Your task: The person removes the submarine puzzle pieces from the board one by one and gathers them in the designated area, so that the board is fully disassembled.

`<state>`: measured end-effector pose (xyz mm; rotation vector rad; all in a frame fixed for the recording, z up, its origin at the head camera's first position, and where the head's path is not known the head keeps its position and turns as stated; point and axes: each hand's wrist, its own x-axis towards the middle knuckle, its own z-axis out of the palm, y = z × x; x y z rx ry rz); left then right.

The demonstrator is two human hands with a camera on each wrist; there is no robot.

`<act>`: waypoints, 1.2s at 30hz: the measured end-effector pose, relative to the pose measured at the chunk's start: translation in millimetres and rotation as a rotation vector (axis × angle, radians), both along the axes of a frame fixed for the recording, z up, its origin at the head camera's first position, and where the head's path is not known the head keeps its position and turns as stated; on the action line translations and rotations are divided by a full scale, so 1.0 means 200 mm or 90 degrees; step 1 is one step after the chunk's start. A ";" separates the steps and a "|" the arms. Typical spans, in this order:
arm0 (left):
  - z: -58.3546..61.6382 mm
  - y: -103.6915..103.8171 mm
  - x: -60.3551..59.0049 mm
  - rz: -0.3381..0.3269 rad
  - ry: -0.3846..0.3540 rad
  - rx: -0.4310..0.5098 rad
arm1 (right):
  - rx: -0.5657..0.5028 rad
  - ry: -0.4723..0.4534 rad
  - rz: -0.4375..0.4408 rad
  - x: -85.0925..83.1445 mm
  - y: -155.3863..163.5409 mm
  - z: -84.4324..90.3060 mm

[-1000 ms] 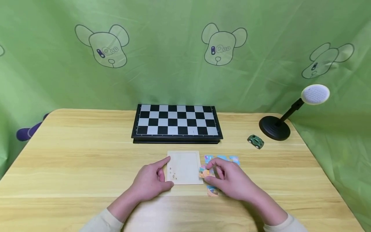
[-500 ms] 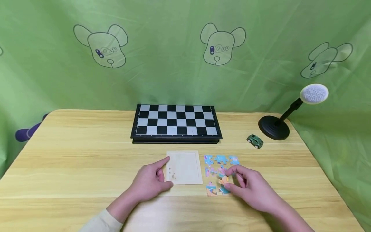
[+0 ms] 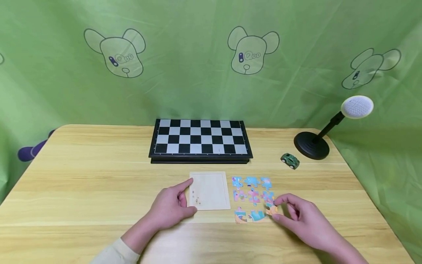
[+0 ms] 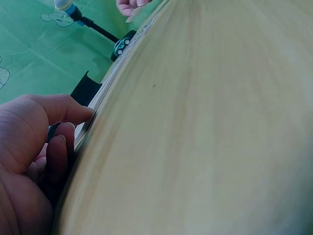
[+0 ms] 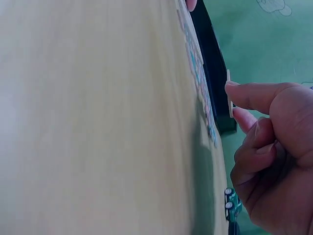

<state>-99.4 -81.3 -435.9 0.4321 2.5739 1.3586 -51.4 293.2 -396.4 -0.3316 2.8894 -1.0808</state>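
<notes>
A pale wooden puzzle tray (image 3: 211, 190) lies on the table in front of the chessboard. My left hand (image 3: 192, 195) holds the tray's left edge, index finger at the upper corner and thumb at the lower one; its fingers (image 4: 73, 111) lie against that edge in the left wrist view. To the right of the tray, several colourful puzzle pieces (image 3: 252, 194) lie in rows. My right hand (image 3: 275, 209) pinches an orange puzzle piece (image 3: 271, 210) at the lower right of those rows. In the right wrist view the piece (image 5: 229, 102) shows edge-on between thumb and index finger.
A folded chessboard (image 3: 200, 140) sits behind the tray. A green toy car (image 3: 290, 160) and a black desk lamp (image 3: 313, 145) with a round white head stand at the right. A green cloth hangs behind the wooden table (image 3: 82, 176).
My right hand moved from the tray's right edge rightward and toward me, carrying the orange piece to the lower right of the rows. The left hand stayed put.
</notes>
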 end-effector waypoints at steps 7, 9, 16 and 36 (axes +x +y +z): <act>0.00 0.00 0.00 0.000 0.003 -0.001 | 0.005 -0.025 0.002 0.01 0.06 -0.03; 0.00 0.00 0.00 0.000 0.003 -0.003 | 0.002 -0.030 0.003 0.01 0.07 -0.04; 0.00 0.00 0.00 0.006 0.003 -0.008 | 0.001 -0.048 0.031 0.00 0.08 -0.07; 0.00 0.00 -0.01 0.005 0.001 -0.001 | -0.007 -0.100 0.041 -0.03 0.09 -0.08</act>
